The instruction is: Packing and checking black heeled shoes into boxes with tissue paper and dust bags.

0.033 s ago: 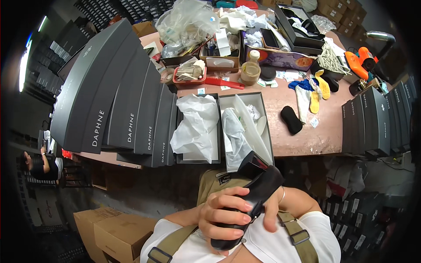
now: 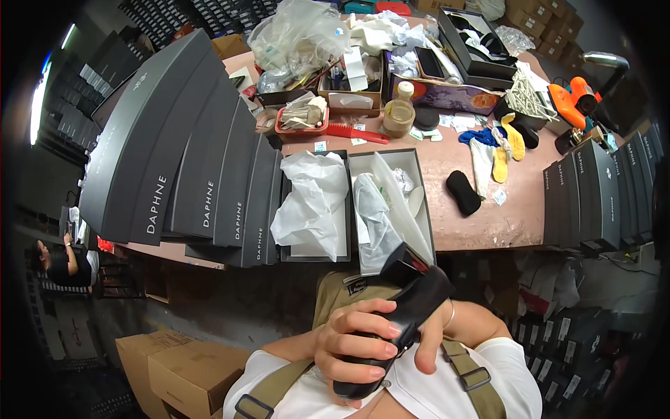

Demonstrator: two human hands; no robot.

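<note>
A row of long dark grey box lids [image 2: 174, 146] with white lettering leans at the left of the pink table [image 2: 481, 223]; more grey boxes [image 2: 600, 195] stand at its right edge. Two open boxes [image 2: 349, 202] hold crumpled white tissue paper [image 2: 310, 199]. Close to the chest, the left hand [image 2: 356, 342] wraps around a smooth black shoe [image 2: 394, 321], while the right hand [image 2: 433, 339] grips it from behind. Nothing differs from the earlier frame.

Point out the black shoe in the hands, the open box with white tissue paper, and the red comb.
black shoe [image 2: 391, 328], head view, middle of its side.
open box [image 2: 347, 209], head view, centre wall.
red comb [image 2: 356, 133], head view, its spine.
</note>
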